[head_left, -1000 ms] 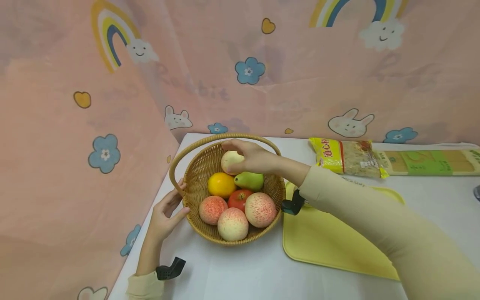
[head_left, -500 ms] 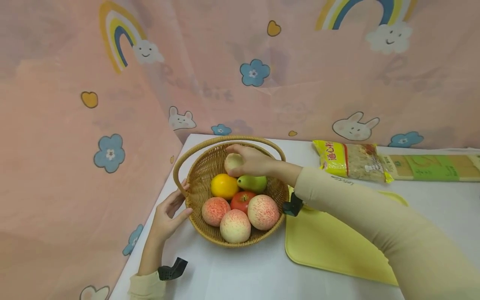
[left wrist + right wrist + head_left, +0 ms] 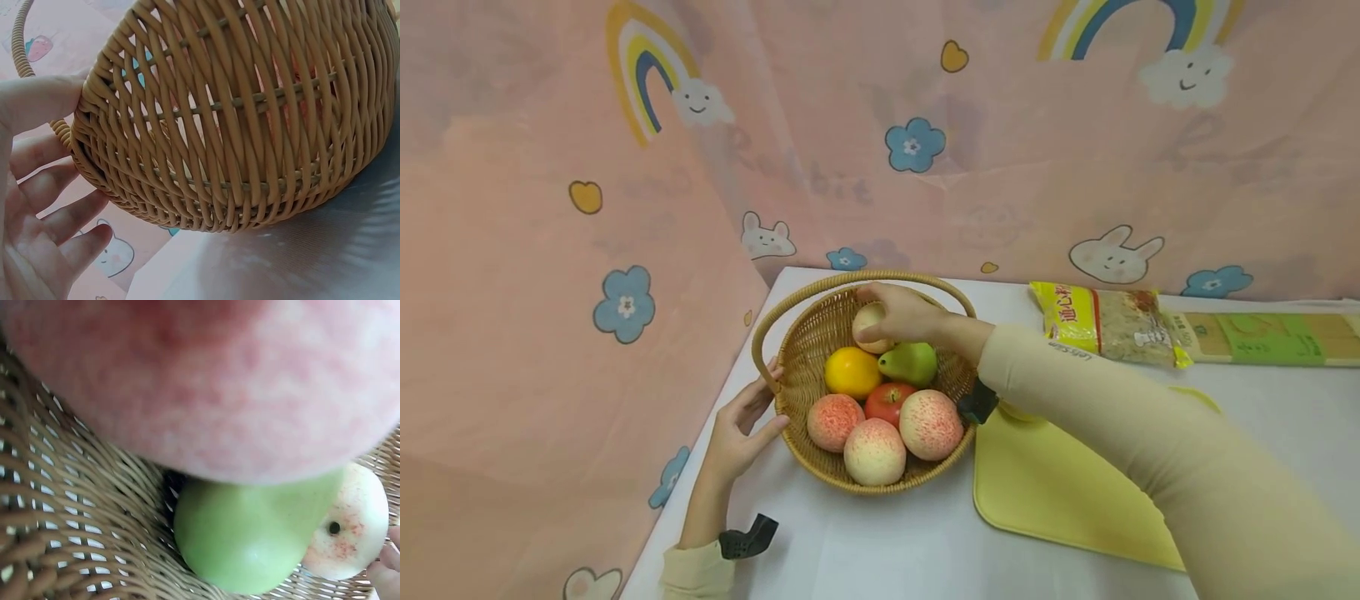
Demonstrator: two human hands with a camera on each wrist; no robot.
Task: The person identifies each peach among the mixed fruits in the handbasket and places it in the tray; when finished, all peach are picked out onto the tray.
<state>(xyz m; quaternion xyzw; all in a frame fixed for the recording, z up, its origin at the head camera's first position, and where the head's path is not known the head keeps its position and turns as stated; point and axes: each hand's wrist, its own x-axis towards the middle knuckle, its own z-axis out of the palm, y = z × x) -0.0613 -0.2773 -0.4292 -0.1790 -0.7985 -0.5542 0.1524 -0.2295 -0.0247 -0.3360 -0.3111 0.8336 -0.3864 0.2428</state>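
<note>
A wicker basket (image 3: 797,367) with an arched handle holds several fruits. My left hand (image 3: 736,433) grips its left rim beside the handle's foot; in the left wrist view the thumb (image 3: 44,100) meets the rim and the other fingers spread below. Reaching in from the right, my right hand (image 3: 910,315) holds a pale peach (image 3: 869,323) at the back of the basket. In front of it lie a yellow orange-like fruit (image 3: 852,372), a green pear (image 3: 910,363), a red apple (image 3: 886,403) and several speckled peaches (image 3: 874,452). The right fingertips (image 3: 384,575) show at the peach's edge.
A yellow tray (image 3: 1060,483) lies right of the basket, partly under my right arm. Behind it are a bag of dry pasta (image 3: 1120,323) and a long noodle pack (image 3: 1270,337). A pink patterned cloth (image 3: 820,133) hangs behind and left of the white table (image 3: 850,542).
The whole scene has shifted slightly right in the head view. My right hand stays on the pale peach, and my left hand keeps its place at the rim.
</note>
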